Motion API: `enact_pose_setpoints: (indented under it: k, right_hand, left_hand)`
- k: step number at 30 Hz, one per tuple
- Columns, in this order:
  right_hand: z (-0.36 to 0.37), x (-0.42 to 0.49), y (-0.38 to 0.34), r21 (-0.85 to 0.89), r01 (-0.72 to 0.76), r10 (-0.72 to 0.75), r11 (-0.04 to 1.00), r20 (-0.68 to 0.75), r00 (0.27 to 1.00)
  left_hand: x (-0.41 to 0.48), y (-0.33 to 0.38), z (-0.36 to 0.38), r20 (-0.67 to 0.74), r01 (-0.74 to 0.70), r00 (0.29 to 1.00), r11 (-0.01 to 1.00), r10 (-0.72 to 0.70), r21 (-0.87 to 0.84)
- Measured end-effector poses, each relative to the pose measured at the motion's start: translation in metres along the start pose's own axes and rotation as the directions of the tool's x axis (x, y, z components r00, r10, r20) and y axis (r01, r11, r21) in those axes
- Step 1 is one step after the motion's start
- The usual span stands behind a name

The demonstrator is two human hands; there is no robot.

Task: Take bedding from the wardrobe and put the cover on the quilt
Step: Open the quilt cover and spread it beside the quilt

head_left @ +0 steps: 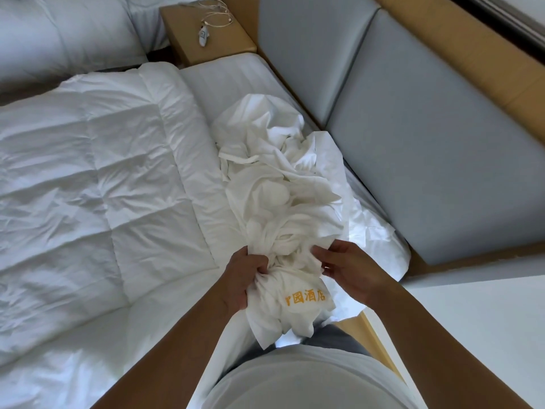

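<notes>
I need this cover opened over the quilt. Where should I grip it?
Probably the lettered end of the cover, from your near side: it hangs free below the left hand and right hand, while the rest lies twisted on the bed.

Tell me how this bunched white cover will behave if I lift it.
Probably floppy: the cover lies in crumpled folds and droops below the left hand and right hand. Likely light for its bulk; it looks thin.

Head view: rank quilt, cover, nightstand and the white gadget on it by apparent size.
1. quilt
2. cover, bunched and nearest the camera
3. nightstand, farther off, so real size unsure
4. gadget, clearly smallest
</notes>
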State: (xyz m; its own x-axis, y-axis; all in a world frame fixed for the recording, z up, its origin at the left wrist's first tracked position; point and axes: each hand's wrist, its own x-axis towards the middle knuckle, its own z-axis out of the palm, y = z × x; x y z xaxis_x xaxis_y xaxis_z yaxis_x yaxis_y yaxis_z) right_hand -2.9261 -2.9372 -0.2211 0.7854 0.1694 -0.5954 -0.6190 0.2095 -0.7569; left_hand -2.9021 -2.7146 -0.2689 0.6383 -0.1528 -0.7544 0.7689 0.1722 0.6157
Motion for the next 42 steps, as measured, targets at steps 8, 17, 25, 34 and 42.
enact_pose_setpoints:
  k: [8, 17, 25, 34, 42]
  right_hand:
    - [0.010, 0.000, 0.019, -0.133, -0.017, -0.001, 0.991, -0.128, 0.992]
    - [0.015, 0.003, 0.030, -0.341, -0.028, 0.007, 0.940, -0.062, 0.998]
    - [0.017, 0.004, 0.043, -0.543, -0.002, -0.110, 0.840, -0.173, 0.979]
    - [0.023, -0.003, 0.048, -0.115, 0.028, -0.038, 0.993, -0.082, 0.996]
    - [0.030, 0.004, 0.057, -0.050, 0.141, -0.148, 0.989, -0.208, 0.967]
  left_hand:
    - [-0.002, 0.000, 0.003, -0.029, 0.007, 1.000, 1.000, -0.007, -0.006]
    - [-0.009, 0.004, 0.011, -0.001, 0.002, 1.000, 0.999, -0.002, -0.045]
    - [-0.012, 0.000, 0.010, 0.062, -0.011, 0.998, 0.996, 0.017, -0.085]
    - [-0.015, -0.005, 0.013, 0.115, -0.026, 0.993, 0.999, 0.030, -0.036]
    - [-0.008, -0.002, 0.018, -0.029, -0.142, 0.988, 0.964, 0.152, 0.223]
